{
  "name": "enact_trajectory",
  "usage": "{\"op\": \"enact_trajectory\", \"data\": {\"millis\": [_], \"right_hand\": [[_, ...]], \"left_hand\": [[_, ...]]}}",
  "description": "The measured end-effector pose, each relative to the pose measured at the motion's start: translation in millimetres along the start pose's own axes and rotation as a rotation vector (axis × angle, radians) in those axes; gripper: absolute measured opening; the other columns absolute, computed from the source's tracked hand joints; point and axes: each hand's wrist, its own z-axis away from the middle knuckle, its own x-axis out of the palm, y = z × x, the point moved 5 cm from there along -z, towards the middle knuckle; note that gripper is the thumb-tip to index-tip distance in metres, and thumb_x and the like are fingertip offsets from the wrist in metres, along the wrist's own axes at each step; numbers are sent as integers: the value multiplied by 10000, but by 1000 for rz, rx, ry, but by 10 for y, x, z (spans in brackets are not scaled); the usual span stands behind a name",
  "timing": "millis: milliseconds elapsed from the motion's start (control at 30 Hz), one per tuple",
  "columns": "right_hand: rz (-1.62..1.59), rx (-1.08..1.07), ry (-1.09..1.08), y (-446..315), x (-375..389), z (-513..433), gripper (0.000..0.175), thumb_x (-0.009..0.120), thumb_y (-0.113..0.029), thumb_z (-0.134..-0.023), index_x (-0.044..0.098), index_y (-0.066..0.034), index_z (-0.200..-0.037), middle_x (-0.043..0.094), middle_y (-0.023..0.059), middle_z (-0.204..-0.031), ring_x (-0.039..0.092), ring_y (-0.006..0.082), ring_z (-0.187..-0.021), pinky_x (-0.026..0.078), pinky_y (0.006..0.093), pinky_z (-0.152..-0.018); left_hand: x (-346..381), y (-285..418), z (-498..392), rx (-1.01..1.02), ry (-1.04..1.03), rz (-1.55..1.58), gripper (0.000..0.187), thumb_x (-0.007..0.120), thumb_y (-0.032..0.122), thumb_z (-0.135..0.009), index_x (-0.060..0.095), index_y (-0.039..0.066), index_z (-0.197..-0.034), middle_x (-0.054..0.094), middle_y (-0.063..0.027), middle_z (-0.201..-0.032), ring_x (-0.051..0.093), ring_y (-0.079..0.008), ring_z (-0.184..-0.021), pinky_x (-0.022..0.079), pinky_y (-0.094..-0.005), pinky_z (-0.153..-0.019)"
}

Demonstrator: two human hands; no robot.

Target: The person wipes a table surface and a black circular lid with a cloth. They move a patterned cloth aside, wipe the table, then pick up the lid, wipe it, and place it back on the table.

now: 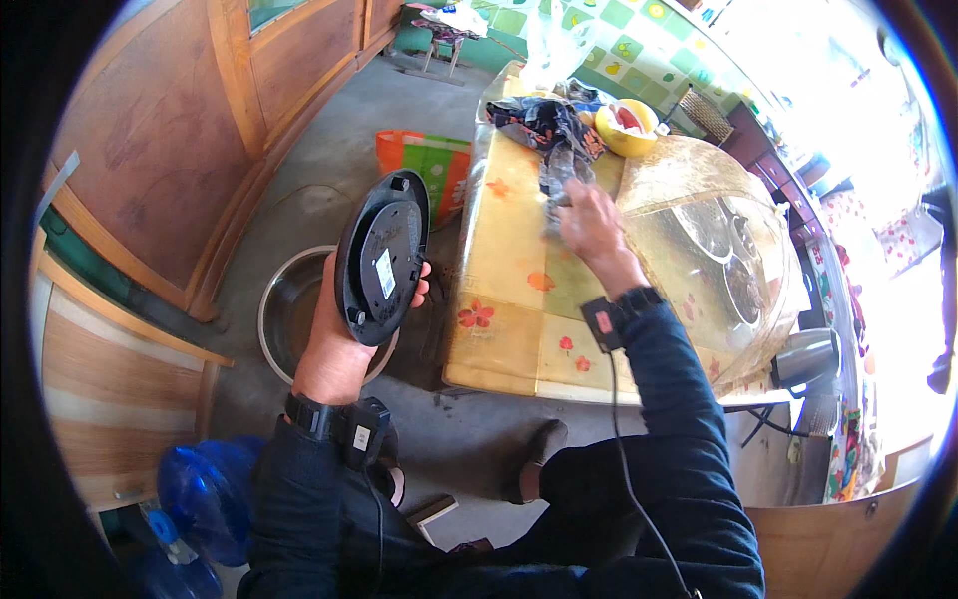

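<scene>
My left hand (pixel 337 341) holds a black oval plastic base (pixel 385 254) with small feet and a white label, tilted up above a steel basin (pixel 273 322) on the floor. Most of its fingers are behind the base. My right hand (pixel 595 228) grips a wet-looking grey cloth (pixel 565 168) over the table (pixel 516 299), which has a yellow flowered cover; the hand is slightly blurred. Just beyond lies a dark flowered cloth (pixel 535 123). A yellow bowl (pixel 632 138) with something red inside stands beside it.
A mesh food cover (pixel 673 172) stands over dishes on the table's right. A grey kettle-like vessel (pixel 808 359) is at its right corner. An orange and green bag (pixel 423 153) stands on the floor beyond the basin. Blue water bottles (pixel 202 498) lie at lower left, wooden cabinets (pixel 157 150) at left.
</scene>
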Motion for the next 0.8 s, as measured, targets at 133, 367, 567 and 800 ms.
{"op": "enact_trajectory", "data": {"millis": [133, 367, 567, 800], "right_hand": [[-340, -213, -152, -607, -102, 139, 275, 845, -237, -927, 695, -109, -1119, 695, 192, -1023, 732, 458, -966, 595, 574, -814], [-568, -324, -205, -502, -674, 868, 226, 877, -174, -891, 739, -104, -1056, 716, 175, -980, 737, 438, -952, 600, 528, -826], [-119, 64, -28, -82, -158, 190, 212, 871, -196, -882, 743, -91, -1015, 750, 209, -1002, 744, 447, -954, 599, 548, -834], [-467, -373, -186, -1061, -550, 765, 275, 860, -204, -899, 681, -108, -1085, 683, 184, -984, 723, 443, -897, 589, 557, -795]], "left_hand": [[51, -9, -9, 7, -33, 7, 592, 475, 441, -1208, 659, -56, -1473, 814, -261, -1082, 836, -315, -838, 730, -373, -699], [-93, 6, -14, 19, 0, 49, 642, 463, 498, -1201, 650, -57, -1464, 811, -262, -1056, 834, -316, -819, 730, -377, -692], [-74, 10, -58, 5, 6, 21, 644, 458, 514, -1205, 654, -45, -1456, 810, -248, -1045, 830, -300, -808, 720, -363, -674], [-90, 11, -55, 34, 72, -58, 674, 443, 549, -1209, 653, -40, -1461, 810, -239, -1042, 825, -294, -799, 719, -366, -679]]}}
